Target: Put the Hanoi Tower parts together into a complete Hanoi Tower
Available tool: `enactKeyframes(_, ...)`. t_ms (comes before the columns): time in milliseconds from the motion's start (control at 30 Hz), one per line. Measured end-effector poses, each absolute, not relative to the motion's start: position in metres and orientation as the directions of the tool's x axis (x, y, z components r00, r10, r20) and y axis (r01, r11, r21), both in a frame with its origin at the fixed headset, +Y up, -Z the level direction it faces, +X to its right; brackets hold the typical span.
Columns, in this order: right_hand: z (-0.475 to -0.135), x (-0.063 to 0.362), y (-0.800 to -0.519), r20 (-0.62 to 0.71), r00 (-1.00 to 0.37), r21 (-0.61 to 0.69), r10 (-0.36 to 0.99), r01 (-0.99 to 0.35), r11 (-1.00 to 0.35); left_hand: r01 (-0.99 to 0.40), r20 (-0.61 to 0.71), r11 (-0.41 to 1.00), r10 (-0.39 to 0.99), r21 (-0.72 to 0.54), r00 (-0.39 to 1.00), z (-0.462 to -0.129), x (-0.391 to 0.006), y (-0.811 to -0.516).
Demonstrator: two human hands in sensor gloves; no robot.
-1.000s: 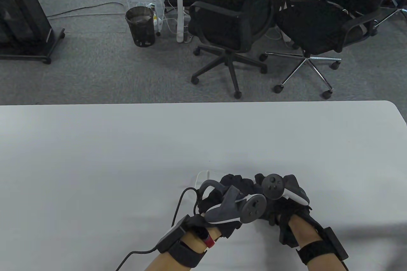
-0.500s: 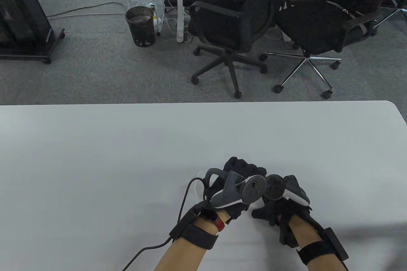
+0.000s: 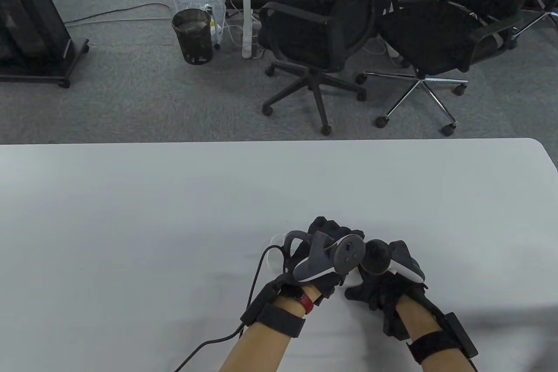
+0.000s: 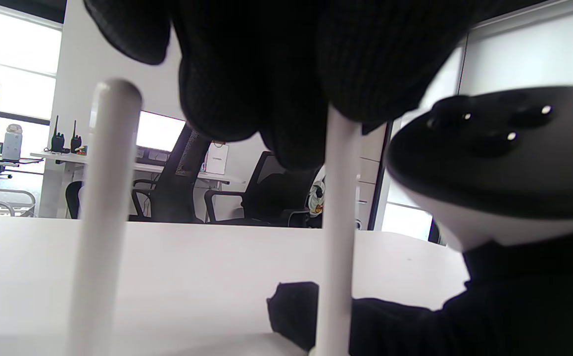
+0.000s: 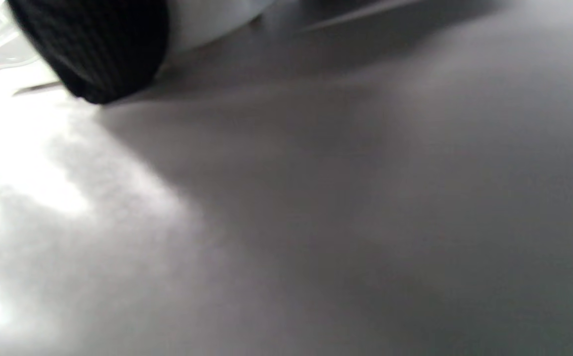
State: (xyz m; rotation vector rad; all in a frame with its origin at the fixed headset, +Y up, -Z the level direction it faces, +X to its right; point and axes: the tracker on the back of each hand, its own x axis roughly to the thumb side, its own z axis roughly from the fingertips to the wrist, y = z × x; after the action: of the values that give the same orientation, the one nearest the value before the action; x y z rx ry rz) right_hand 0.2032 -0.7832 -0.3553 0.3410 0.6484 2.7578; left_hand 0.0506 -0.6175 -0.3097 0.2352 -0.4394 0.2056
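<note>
1. Table view: both hands sit close together near the front edge of the desk. Since a second ago the left hand has slid forward and rightward over the white base, which now shows only as a sliver at its left. I judge a peg is being seated. The right hand has hardly moved and rests low beside it; a white part peeks between the two hands.

2. Left wrist view: the left hand's fingers close around the top of an upright white peg. A second peg stands free, apart to the left. A right fingertip touches the gripped peg's foot, seemingly steadying it.

3. Right wrist view: only the blurred desk and one dark fingertip show. Whether the right hand holds anything, I cannot tell.
</note>
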Motion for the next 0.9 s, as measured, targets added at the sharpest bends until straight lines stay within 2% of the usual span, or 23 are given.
enactKeyframes(700,-0.355,0.203,-0.783,0.160,-0.929,0.463,0.334,-0.229,-0.856,-0.230,0.444,0.955,0.126,0.187,0.887,-0.312,0.055,-0.623)
enactKeyframes(833,-0.354,0.203,-0.781,0.160,-0.929,0.463,0.335,-0.229,-0.856,-0.161,0.432,0.964,0.055,0.214,0.900,-0.313,0.060,-0.625)
enactKeyframes(900,-0.354,0.203,-0.781,0.159,-0.928,0.463,0.336,-0.230,-0.856,-0.075,0.432,0.959,-0.053,0.274,0.901,-0.310,0.064,-0.624)
